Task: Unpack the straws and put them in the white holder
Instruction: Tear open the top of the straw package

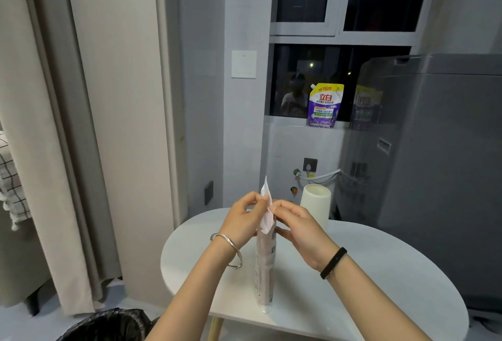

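A tall pale pack of straws [264, 267] stands upright on the white oval table [353, 286], its base near the front edge. My left hand [244, 218] pinches the left side of the pack's top flap, and my right hand [296, 225] pinches the right side, with the flap's tip sticking up between them. The white holder [316, 204], a plain open cup, stands behind my right hand at the back of the table. No straws show outside the pack.
A bin with a black liner [108, 325] sits on the floor at the lower left. A grey washing machine [440, 177] stands close on the right. A purple detergent pouch [324, 105] leans on the window sill. Curtains [68, 150] hang at the left.
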`<state>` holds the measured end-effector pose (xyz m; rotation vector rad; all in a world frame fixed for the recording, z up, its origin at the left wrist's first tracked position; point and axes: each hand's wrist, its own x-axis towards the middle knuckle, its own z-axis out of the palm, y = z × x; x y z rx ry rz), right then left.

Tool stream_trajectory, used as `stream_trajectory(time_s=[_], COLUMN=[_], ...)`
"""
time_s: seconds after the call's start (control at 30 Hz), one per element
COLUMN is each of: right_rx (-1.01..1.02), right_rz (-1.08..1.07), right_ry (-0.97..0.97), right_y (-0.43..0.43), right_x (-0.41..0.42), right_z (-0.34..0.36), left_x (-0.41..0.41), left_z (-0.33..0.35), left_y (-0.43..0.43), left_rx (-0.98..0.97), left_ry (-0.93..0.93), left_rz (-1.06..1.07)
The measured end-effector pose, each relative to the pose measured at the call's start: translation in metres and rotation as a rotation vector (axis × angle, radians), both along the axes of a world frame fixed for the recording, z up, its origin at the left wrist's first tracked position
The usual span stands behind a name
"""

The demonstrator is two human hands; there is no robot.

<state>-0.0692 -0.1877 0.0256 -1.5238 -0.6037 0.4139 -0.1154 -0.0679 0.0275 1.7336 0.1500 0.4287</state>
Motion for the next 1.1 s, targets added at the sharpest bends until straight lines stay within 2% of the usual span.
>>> stream_trajectory(time_s=[0.27, 0.47, 0.77, 0.93, 1.03, 1.1], right_rx=[-0.047, -0.161, -0.12, 0.027, -0.041, -0.084], right_rz=[-0.051, -0.093, -0.027, -0.115, -0.191, -0.162], right_ry=[-0.05, -0.164, -0.058, 0.043, -0.099, -0.223], right_y=[0.0, 0.001, 0.001, -0.01, -0.018, -0.015], right_x=[-0.004, -0.005, -0.006, 0.004, 0.014, 0.014], right_z=[-0.003, 0.001, 0.007, 0.017, 0.021, 0.025], left_x=[0.002, -0.002, -0.003, -0.003, -0.007, -0.012], left_z=[-0.004, -0.017, -0.012, -0.012, -0.01, -0.006], left_y=[-0.001, -0.009, -0.01, -0.002, 0.008, 0.008], left_rx=[0.111, -0.153, -0.132, -0.198, -0.158, -0.164], left_ry=[-0.032, -0.08, -0.09, -0.1, -0.068, 0.017], left_rz=[0.03, -0.015, 0.008, 0.023, 0.021, -0.045])
